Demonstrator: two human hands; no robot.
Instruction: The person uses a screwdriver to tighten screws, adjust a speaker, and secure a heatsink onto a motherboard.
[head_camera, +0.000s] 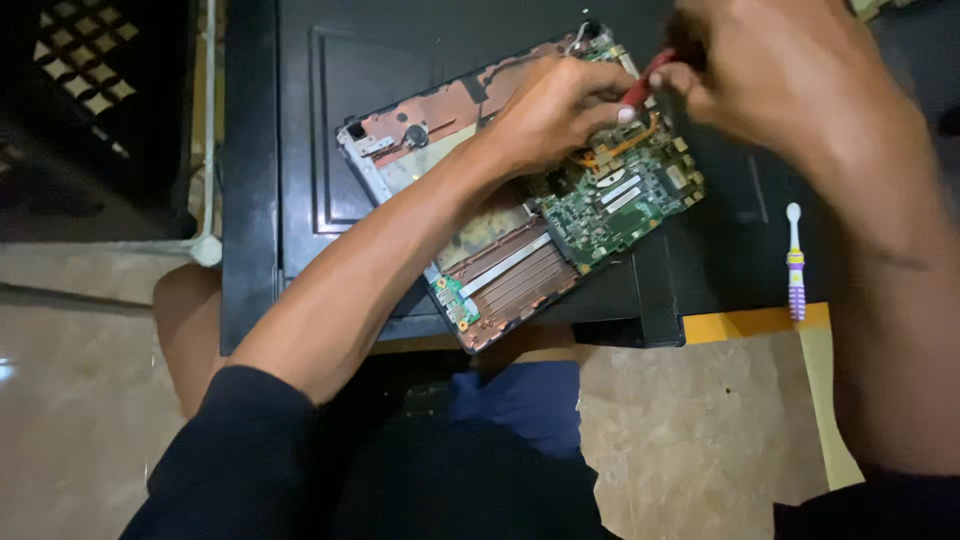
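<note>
An opened laptop base (500, 270) lies tilted on a black low table (300, 120), its green circuit board (620, 205) and copper-coloured inner frame exposed. My left hand (555, 105) rests on the board's upper part, fingers curled by the red tool. My right hand (790, 70) grips a red-handled tool (645, 85), likely a screwdriver, whose tip points down at the board near the copper heat pipe (625, 148). The tool's tip is hidden behind my left fingers.
A white and purple toothbrush (795, 265) lies on the table's right part. A yellow sheet (760, 322) sticks out under the table's front edge. My knee (190, 320) and blue shorts (520, 400) are below. A dark crate (90, 100) stands at the far left on the tiled floor.
</note>
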